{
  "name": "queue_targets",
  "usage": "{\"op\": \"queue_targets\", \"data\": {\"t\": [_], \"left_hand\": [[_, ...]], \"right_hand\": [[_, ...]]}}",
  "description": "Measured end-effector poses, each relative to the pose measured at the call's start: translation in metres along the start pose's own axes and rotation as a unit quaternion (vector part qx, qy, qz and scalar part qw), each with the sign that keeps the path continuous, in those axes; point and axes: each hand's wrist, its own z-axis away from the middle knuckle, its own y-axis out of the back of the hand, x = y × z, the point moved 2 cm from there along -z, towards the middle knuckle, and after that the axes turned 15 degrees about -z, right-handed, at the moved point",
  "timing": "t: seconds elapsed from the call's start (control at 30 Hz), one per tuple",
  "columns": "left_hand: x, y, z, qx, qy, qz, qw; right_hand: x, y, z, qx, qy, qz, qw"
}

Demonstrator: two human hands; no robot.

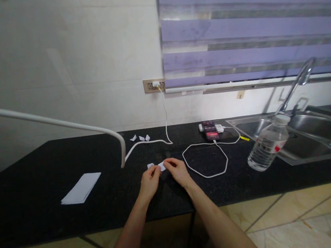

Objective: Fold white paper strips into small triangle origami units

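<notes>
Between my two hands is a small piece of white paper (162,166), held just above the black countertop. My left hand (150,183) pinches its left side with thumb and fingertips. On the opposite side, my right hand (178,171) pinches the paper too. Close behind my left fingers lies another small white paper piece (150,165), partly hidden by the hand. Several folded paper bits (142,138) rest farther back near the wall. A stack of white paper strips (81,188) lies flat on the counter to the left.
A white cable (209,176) loops right of my hands toward a phone (212,134). A large clear bottle (267,145) stands beside the steel sink (307,158) and faucet (296,84). A thick white bent tube (92,127) reaches in from the left. The wall socket (150,86) holds a plug.
</notes>
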Motion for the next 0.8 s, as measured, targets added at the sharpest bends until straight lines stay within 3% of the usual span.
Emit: {"op": "queue_targets", "data": {"t": [0.43,0.67,0.8], "left_hand": [[0.0055,0.0016,0.0021,0.028,-0.065,-0.033,0.997],[0.0056,0.0031,0.0005,0.024,-0.005,0.020,0.999],[0.0030,0.0029,-0.0011,0.042,0.002,0.052,0.998]], "right_hand": [[-0.0046,-0.0030,0.0031,-0.025,-0.006,0.013,1.000],[0.0006,-0.0028,0.0000,0.011,-0.061,-0.114,0.992],[0.0015,-0.0035,0.0002,0.010,-0.053,-0.115,0.992]]}}
